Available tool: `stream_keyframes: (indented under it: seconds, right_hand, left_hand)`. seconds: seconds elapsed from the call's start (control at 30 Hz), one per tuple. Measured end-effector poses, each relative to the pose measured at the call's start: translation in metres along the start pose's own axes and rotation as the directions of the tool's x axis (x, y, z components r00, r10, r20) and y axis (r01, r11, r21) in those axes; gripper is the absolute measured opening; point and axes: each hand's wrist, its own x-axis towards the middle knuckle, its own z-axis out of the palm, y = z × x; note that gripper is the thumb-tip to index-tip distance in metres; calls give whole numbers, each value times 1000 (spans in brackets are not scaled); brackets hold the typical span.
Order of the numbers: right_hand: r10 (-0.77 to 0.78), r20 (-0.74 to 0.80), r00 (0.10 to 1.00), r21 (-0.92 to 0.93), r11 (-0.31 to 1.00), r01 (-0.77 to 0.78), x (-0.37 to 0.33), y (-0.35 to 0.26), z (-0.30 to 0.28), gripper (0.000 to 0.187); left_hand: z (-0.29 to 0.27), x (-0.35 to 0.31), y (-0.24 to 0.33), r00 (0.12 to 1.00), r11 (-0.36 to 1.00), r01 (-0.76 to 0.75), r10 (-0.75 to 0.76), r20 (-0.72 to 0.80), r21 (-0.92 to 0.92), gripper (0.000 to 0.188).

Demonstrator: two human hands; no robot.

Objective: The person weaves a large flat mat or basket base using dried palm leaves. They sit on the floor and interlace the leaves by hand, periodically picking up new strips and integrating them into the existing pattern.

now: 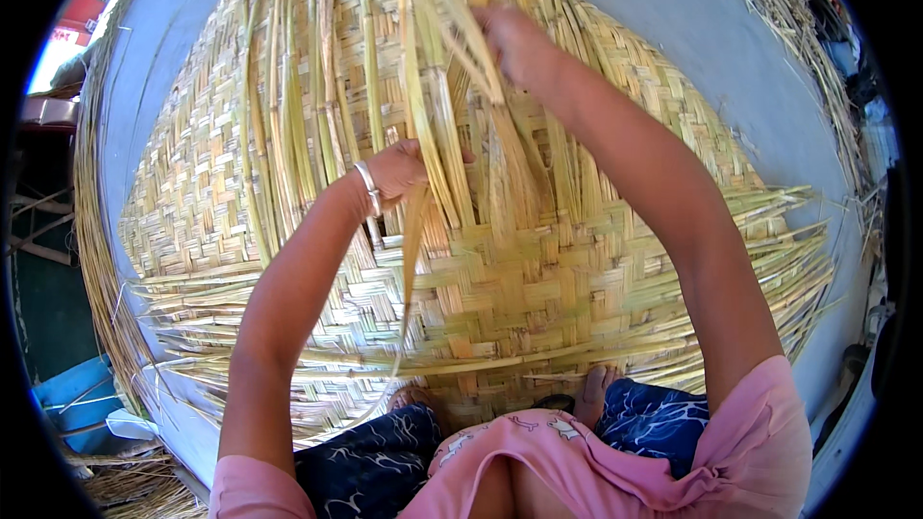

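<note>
Long, flat, yellow-green cane strips (444, 125) lay across middle of broad pale-yellow woven cane mat (192, 159) on grey-blue floor (687, 29). Left hand (399, 171) curled around several; right hand (516, 46) was blurred beside farther strips, grip impossible to tell.

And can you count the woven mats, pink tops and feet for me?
Woven mats: 1
Pink tops: 1
Feet: 2
Total: 4
</note>
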Motion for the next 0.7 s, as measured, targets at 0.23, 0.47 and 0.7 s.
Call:
stream_keyframes:
  seconds: [0.23,0.47,0.7]
  right_hand:
    - [-277,319,907,353,922,157,17,-21,-121,28]
    - [-159,-151,976,330,922,202,-90,7,-212,15]
    - [122,-326,937,267,963,-32,-165,104,-230,14]
  left_hand:
    - [-22,2,-27,967,999,34,-31,-251,6,33]
    - [-20,-17,-10,940,890,211,-71,-335,405,30]
    - [-8,-30,-5,882,576,471,-321,-345,668,25]
